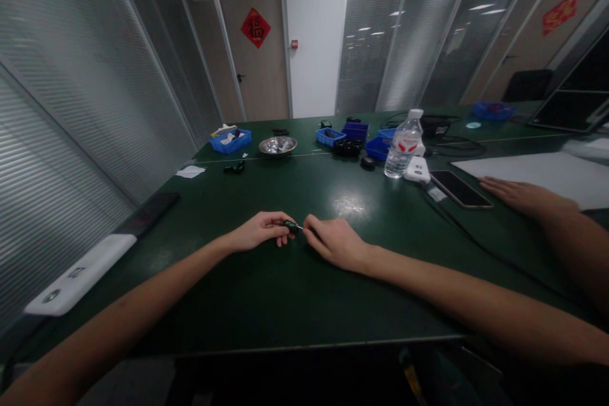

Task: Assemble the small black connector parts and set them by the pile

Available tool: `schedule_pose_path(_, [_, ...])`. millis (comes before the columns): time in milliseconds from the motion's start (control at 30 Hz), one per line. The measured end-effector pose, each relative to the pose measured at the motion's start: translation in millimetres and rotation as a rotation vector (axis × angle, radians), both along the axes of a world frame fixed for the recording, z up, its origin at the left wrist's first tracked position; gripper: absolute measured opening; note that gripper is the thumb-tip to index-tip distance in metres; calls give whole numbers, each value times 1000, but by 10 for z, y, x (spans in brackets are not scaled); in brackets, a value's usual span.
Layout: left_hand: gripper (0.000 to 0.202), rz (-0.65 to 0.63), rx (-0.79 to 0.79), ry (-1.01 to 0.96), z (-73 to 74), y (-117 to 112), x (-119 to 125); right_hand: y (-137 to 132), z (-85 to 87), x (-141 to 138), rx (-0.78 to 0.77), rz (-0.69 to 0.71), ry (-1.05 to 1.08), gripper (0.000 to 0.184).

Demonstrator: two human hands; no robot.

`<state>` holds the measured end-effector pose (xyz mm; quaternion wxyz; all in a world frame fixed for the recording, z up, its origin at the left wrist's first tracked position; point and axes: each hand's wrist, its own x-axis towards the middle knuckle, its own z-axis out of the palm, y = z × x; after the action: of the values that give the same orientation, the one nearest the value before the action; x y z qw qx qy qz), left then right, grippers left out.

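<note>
My left hand [264, 231] is closed, pinching a small black-and-green part [291, 226] between thumb and fingers. My right hand [337, 242] is closed too, its fingertips together round a thin metal rod [300, 228]. The rod's bare end touches or nearly touches the small part; whatever else of it there is lies hidden inside my right fingers. Both hands are held just above the dark green table [285, 304], close to each other. Farther off, a similar small black piece [235, 168] lies on the table.
Toward the back stand a metal bowl [278, 146], blue bins [231, 141] and black round parts [347, 147]. On the right are a water bottle [403, 146], a phone [459, 189], a cable and another person's hand [528, 196]. A white device [80, 274] lies left.
</note>
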<state>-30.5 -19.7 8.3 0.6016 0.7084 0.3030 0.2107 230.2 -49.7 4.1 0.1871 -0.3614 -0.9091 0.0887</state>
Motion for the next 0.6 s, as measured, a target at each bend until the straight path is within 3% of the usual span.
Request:
schedule_pose_path(400, [32,36,-41,-45,-1,-1,14,-115,17,-81,-188,-48,179,29])
schedule_pose_path(600, [30,31,-52,-62,-5,-10,22,-164,2,-116,-194,-35,219,25])
